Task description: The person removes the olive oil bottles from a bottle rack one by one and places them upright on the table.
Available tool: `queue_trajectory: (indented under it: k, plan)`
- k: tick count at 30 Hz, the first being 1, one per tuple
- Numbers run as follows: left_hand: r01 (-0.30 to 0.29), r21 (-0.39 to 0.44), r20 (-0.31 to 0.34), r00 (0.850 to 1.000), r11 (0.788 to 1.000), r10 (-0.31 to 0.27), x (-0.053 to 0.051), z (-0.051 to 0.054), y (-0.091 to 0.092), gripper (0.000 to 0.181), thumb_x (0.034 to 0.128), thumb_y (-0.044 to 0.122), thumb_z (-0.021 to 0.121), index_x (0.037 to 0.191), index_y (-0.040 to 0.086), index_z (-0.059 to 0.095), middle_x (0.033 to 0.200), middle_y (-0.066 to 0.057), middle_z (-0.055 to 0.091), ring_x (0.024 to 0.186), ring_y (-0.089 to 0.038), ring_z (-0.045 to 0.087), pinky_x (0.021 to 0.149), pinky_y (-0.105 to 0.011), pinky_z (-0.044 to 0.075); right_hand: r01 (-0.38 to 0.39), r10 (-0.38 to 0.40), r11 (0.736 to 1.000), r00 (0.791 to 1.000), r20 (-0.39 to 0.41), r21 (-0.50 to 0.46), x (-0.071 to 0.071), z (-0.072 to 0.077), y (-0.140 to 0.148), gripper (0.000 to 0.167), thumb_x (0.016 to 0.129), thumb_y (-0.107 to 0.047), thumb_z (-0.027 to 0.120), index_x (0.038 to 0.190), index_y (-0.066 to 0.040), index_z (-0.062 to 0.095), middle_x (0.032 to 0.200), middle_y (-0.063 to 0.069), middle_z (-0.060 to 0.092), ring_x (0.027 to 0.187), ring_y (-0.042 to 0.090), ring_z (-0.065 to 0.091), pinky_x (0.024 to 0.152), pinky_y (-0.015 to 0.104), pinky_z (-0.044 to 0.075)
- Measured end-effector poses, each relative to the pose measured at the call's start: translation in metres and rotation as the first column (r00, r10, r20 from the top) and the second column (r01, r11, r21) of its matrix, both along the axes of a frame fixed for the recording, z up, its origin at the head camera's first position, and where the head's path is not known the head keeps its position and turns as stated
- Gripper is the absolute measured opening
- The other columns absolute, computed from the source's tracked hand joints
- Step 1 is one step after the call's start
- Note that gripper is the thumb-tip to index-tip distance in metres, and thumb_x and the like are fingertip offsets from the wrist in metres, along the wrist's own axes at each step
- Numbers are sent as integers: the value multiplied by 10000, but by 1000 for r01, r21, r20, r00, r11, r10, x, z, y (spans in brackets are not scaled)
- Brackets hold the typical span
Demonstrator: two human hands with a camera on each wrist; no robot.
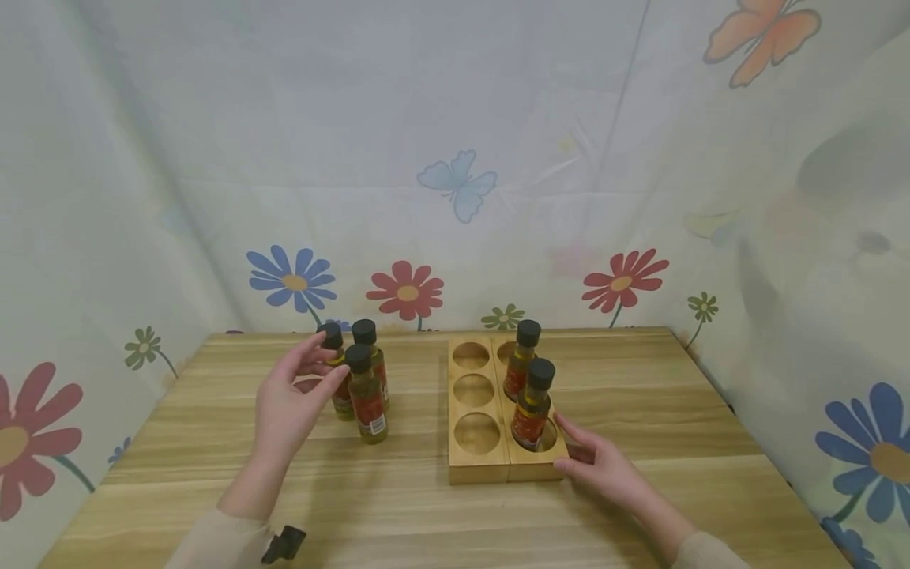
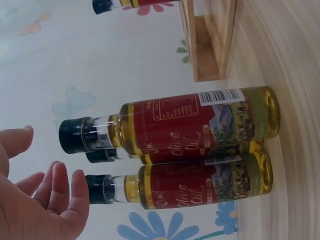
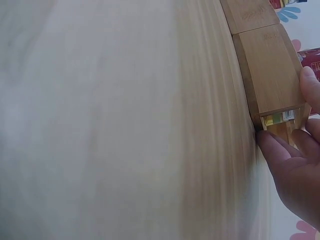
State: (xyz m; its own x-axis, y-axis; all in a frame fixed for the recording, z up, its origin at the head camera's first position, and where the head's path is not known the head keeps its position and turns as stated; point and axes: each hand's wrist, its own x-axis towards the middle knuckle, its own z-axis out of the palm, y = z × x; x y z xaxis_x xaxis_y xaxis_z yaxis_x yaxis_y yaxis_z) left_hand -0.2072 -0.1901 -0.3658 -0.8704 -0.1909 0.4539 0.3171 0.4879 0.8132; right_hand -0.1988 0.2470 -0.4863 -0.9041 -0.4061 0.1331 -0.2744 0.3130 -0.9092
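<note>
Three olive oil bottles with black caps and red labels stand together on the left: a front bottle (image 1: 368,407), a left one (image 1: 342,395) and a partly hidden rear one (image 1: 380,371). My left hand (image 1: 295,399) is beside their caps, thumb and fingers spread apart and nothing gripped. In the left wrist view the hand (image 2: 47,195) is at cap height. A wooden rack (image 1: 478,472) with round holes is on the right. Two more bottles, a front one (image 1: 532,415) and one behind it (image 1: 519,371), stand in its right row. My right hand (image 1: 604,470) holds the rack's front right corner.
The wood-grain table (image 1: 398,506) runs back to a pale cloth (image 1: 341,158) printed with flowers and butterflies. Similar cloth hangs at both sides. A dark clip-like piece (image 1: 284,545) is at the left sleeve.
</note>
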Motion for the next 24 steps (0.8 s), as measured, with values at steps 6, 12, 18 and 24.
queue_trajectory:
  k: [6, 12, 18, 24]
  plan:
    - [50, 14, 26, 998, 999, -51, 6, 4, 2, 556, 881, 202, 778, 1381, 89, 564, 1120, -106, 670, 940, -96, 607, 786, -132, 509, 4, -4, 1000, 1000, 12, -4, -1, -2, 0, 755, 913, -149, 715, 1517, 33, 302, 1534, 294, 253, 1195, 467, 551, 971, 356, 476]
    - [105, 29, 48, 993, 994, -107, 11, 6, 10, 541, 875, 164, 781, 1369, 87, 572, 1115, -81, 673, 963, -130, 617, 797, -182, 533, 10, -10, 1000, 1000, 11, -2, 0, -2, 0, 754, 912, -154, 717, 1517, 30, 307, 1533, 296, 255, 1190, 468, 554, 970, 350, 478]
    - [160, 55, 53, 985, 986, -163, 13, 4, 20, 534, 863, 128, 788, 1353, 81, 580, 1123, -93, 678, 991, -183, 633, 814, -212, 540, -1, 1, 1000, 1000, 7, -11, 0, -2, 0, 757, 913, -143, 715, 1516, 41, 297, 1535, 297, 247, 1193, 476, 547, 942, 217, 462]
    - [253, 108, 48, 965, 961, -259, 15, 2, 33, 514, 864, 92, 780, 1340, 74, 587, 1144, -151, 677, 1027, -238, 646, 823, -241, 547, 6, -6, 1000, 1000, 6, -14, 0, -2, 0, 754, 911, -144, 718, 1515, 38, 304, 1527, 306, 257, 1189, 470, 553, 932, 210, 466]
